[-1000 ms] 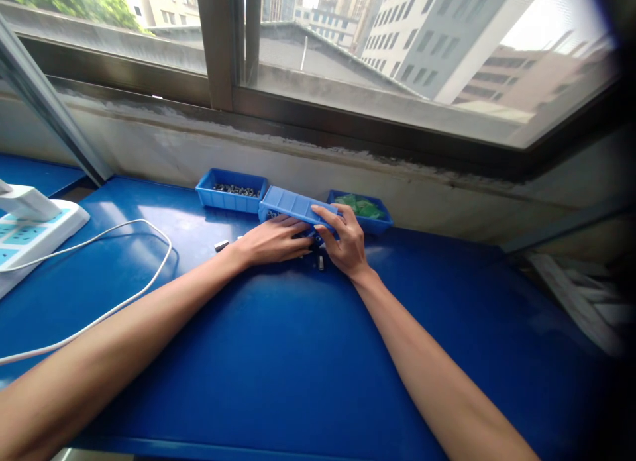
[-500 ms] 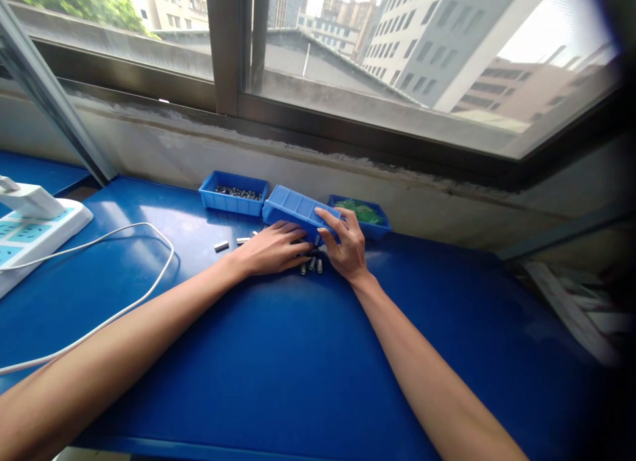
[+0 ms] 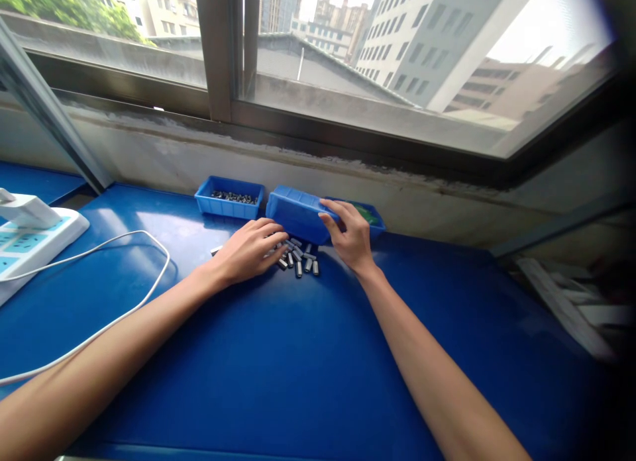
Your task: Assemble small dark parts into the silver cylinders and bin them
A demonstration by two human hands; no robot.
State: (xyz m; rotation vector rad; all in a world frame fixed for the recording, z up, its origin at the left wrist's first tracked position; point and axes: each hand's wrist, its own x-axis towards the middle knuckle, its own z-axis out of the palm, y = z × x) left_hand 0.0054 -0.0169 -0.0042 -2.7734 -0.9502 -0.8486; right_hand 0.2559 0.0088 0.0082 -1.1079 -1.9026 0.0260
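Blue bin [image 3: 298, 216], plastic, longish box, tipped over: ribbed strip along the top, larger smooth face toward the camera, darker in shade than the ribs. Sits at the back of the table [image 3: 288, 355], near the wall [image 3: 163, 150], between two other bins; can't tell if its low edge rests on the table. Right hand [image 3: 350, 236] grips its right end, fingers over the top, thumb on the near face. Just in front, a loose heap of metal pieces [image 3: 299, 269]: short, silvery-grey, shiny, lying at mixed angles, some touching. Left hand [image 3: 251, 249] palm down over the heap's left part, fingers bent and a bit apart, hiding some pieces; can't tell if it has hold of any. One more piece shows left of that wrist, partly covered. Left bin [image 3: 228, 206], upright, same blue, small dark and metallic parts [image 3: 234, 197] inside. Right bin [image 3: 378, 228], partly behind the right hand, green stuff [image 3: 366, 213] inside, contents unclear. Far left of the table: white power strip [image 3: 74, 226] with a white plug [image 3: 30, 210] in it, white cable [image 3: 159, 270] looping toward the left forearm. Window [image 3: 218, 63] above the wall, buildings outside.
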